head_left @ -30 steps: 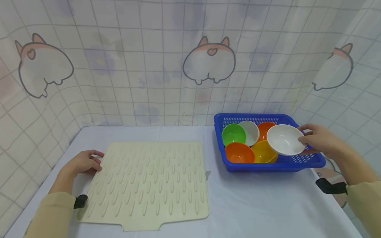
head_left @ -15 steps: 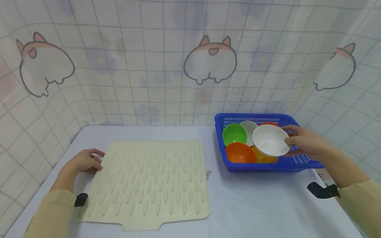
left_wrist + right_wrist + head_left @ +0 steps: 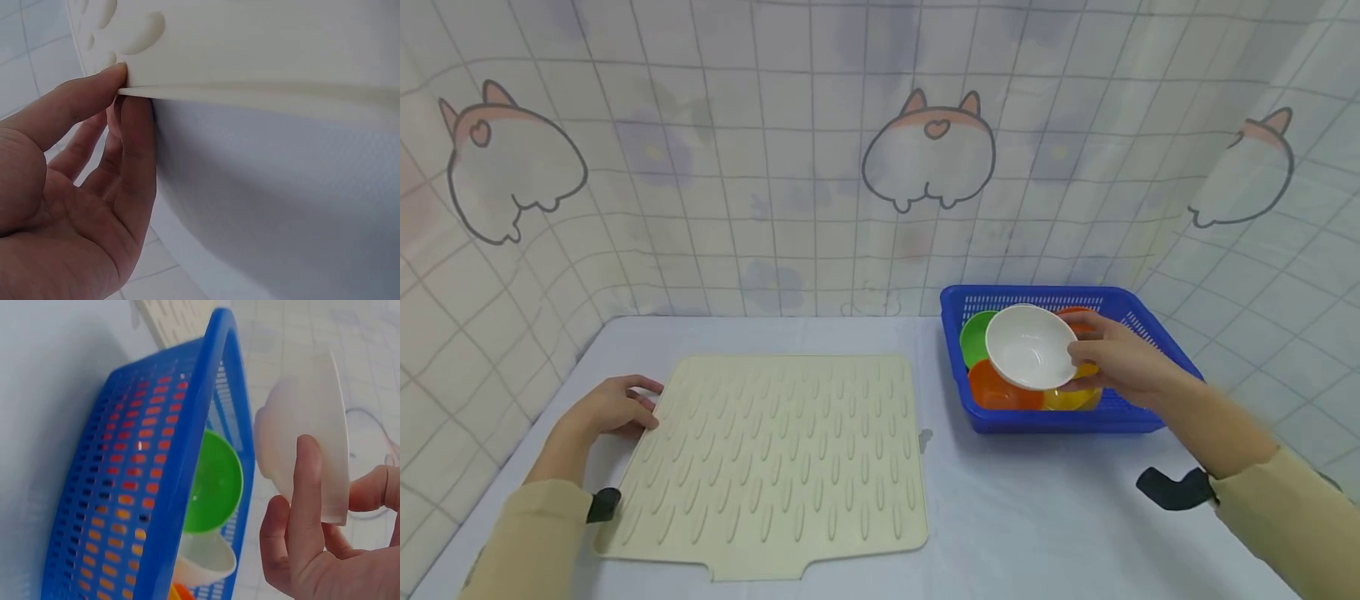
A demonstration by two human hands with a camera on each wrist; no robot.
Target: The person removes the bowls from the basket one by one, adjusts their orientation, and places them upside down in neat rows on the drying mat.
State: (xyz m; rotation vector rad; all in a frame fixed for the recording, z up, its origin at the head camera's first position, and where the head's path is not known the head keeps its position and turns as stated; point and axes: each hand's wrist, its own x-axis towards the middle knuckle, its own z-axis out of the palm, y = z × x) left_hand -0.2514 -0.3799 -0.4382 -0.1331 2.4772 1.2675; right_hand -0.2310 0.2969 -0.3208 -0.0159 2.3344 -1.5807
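Observation:
A white bowl (image 3: 1030, 348) is in my right hand (image 3: 1116, 358), its rim pinched between thumb and fingers. It hangs above the blue basket (image 3: 1067, 422), tilted with its inside facing me. In the right wrist view the bowl (image 3: 306, 419) appears side-on, clear of the basket's rim. My left hand (image 3: 613, 406) pinches the left edge of a cream draining mat (image 3: 775, 467) with raised oval ridges. The left wrist view has the thumb on top of the mat's edge (image 3: 250, 50) and the fingers beneath it.
Inside the basket lie a green bowl (image 3: 973, 337), an orange bowl (image 3: 1000, 387), a yellow bowl (image 3: 1067, 400) and another white bowl (image 3: 209, 556). A further orange bowl is mostly hidden behind my hand. A white cloth (image 3: 1037, 517) covers the table, with a patterned curtain (image 3: 805, 167) behind.
My right hand has carried the white bowl leftward across the basket, from its right part to over the green and orange bowls. The left hand and mat have stayed put.

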